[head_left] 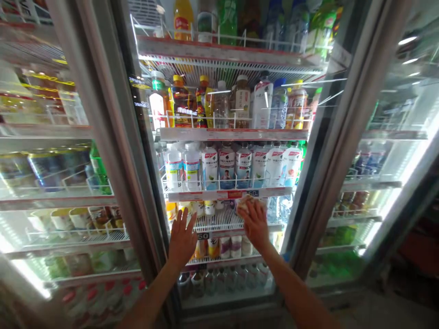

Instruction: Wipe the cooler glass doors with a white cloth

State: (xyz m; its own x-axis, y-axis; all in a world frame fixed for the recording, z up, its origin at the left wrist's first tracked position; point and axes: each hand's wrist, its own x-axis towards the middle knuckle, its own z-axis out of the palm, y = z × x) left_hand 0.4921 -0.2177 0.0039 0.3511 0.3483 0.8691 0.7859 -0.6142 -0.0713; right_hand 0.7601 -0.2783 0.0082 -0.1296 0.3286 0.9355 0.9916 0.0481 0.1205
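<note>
Both my hands reach into the middle bay of a glass-door drinks cooler (144, 151). My left hand (183, 237) is spread open, its fingers apart and empty, in front of a white wire shelf (219, 221). My right hand (255, 224) grips a pale wrapped packet (244, 203) at that shelf's front, its fingers covering most of the packet. Small bottles (209, 208) stand behind the shelf's price strip, partly hidden. Rows of white-labelled water bottles (226, 167) stand on the shelf just above my hands.
Shelves of bottled drinks (240, 103) fill the bay above, with more small bottles (219, 281) below. Wire rails line the shelf fronts. Metal door frames (113, 137) stand on both sides of my arms, and neighbouring cooler bays hold more drinks.
</note>
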